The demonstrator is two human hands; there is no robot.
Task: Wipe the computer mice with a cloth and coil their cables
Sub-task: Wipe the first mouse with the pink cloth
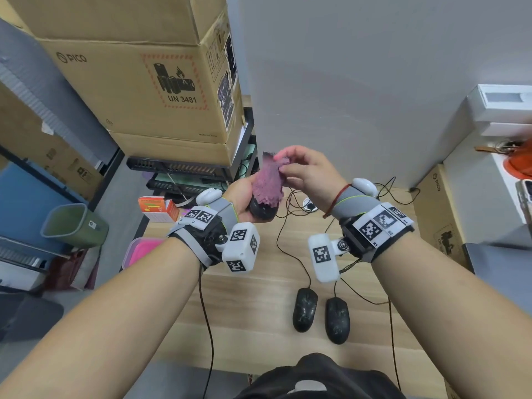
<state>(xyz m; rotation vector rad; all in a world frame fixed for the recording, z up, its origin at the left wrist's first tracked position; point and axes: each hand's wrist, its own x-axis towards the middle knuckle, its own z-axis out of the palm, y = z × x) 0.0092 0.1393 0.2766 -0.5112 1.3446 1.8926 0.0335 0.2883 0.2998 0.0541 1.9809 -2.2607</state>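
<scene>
My left hand grips a black mouse held up above the wooden table. A purple cloth drapes over the top of that mouse. My right hand pinches the cloth's upper edge between thumb and fingers. Two more black mice lie side by side on the table near its front edge, their thin black cables trailing loosely toward the back. Another cable hangs down along my left forearm.
Stacked cardboard boxes stand at the back left over black rack equipment. An orange box and a pink container sit at the table's left edge. A green bin stands on the floor. White boxes sit at right.
</scene>
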